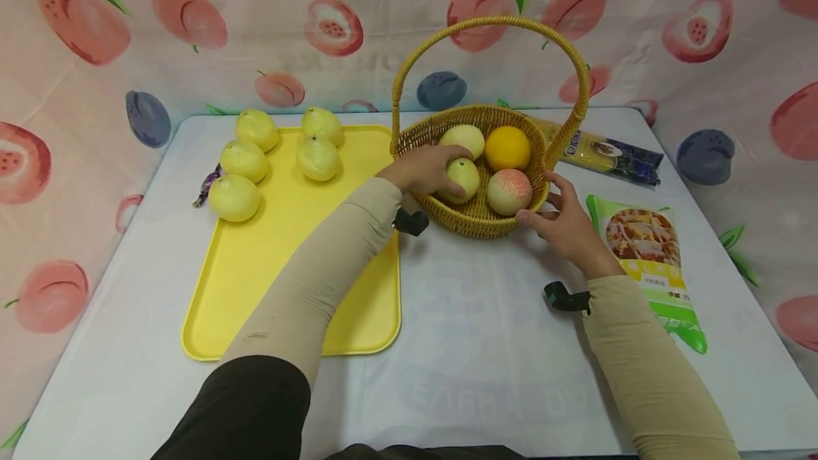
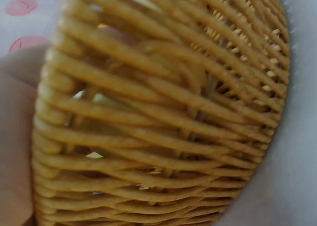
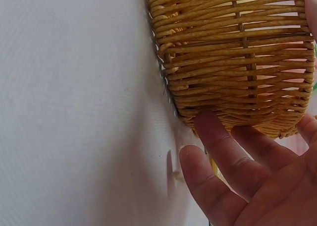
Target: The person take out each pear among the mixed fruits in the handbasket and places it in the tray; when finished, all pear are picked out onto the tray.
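A wicker basket [image 1: 476, 222] with a tall handle stands mid-table. Inside lie two pale yellow pears, an orange [image 1: 508, 148] and a pink peach [image 1: 509, 191]. My left hand [image 1: 424, 167] reaches over the near-left rim and grips the front pear [image 1: 465, 179]. My right hand [image 1: 562, 222] rests with straight fingers against the basket's right outer wall [image 3: 233, 62]. In the left wrist view the weave [image 2: 163, 112] fills the frame. Several more pears [image 1: 244, 160] sit on the yellow tray [image 1: 255, 289] at left.
A green snack bag [image 1: 648, 261] lies right of the basket, and a dark noodle packet [image 1: 613, 155] lies behind it. A small purple wrapper [image 1: 206, 187] sits at the tray's left edge. Fruit-print cloth walls surround the white table [image 1: 486, 368].
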Action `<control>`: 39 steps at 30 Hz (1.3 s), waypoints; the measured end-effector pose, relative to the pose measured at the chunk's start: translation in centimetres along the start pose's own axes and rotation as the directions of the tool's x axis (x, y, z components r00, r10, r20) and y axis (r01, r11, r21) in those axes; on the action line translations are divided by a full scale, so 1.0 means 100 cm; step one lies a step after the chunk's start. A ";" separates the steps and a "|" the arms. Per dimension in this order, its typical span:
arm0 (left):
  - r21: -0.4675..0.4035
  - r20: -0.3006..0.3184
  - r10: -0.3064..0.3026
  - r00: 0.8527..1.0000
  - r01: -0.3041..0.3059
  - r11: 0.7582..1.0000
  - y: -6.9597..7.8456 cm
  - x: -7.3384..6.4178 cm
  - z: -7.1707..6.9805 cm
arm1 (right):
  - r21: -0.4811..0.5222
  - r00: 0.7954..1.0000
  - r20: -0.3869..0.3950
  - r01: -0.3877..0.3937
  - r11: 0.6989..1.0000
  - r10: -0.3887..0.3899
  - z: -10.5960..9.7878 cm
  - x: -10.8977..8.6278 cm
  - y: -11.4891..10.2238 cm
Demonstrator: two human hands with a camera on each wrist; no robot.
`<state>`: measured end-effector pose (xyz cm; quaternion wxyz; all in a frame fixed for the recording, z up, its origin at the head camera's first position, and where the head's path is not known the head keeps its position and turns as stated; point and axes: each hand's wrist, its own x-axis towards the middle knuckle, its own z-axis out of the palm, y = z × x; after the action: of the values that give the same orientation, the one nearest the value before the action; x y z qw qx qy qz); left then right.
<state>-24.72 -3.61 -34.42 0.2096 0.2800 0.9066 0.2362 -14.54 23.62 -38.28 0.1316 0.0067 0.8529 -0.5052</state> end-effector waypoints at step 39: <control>-0.110 -0.408 0.254 0.877 -0.324 0.940 -0.010 -0.087 0.001 | 0.009 1.000 -0.003 -0.013 1.000 0.013 0.001 0.000 -0.001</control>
<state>-18.49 -9.60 -32.83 0.0117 0.3407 0.8535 0.3941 -14.49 23.48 -38.26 0.1336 0.0138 0.8507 -0.5082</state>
